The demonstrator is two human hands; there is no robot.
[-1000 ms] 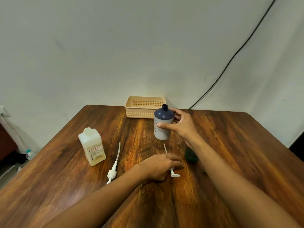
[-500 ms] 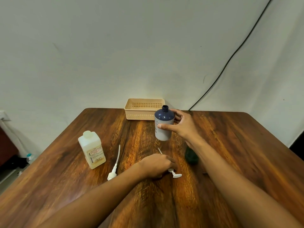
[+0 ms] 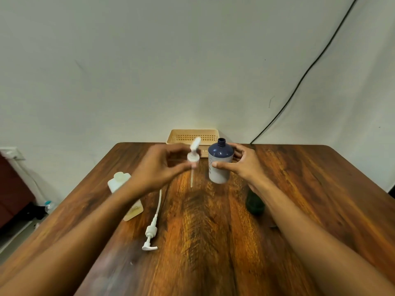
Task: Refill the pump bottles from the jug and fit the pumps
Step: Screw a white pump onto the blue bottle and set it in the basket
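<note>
Lifted off the table, pump [image 3: 193, 155] now pinched in left hand [image 3: 159, 167] beside bottle [image 3: 220, 162]; right hand [image 3: 243, 165] grips bottle, steadying it for insertion.

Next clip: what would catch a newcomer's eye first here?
The two hands at mid-table: the left hand pinches a white pump in the air, tube hanging, beside the open-necked blue-and-white bottle that the right hand grips. Nearer, a second pump lies flat on the wooden table, the pale jug to its left.
</note>
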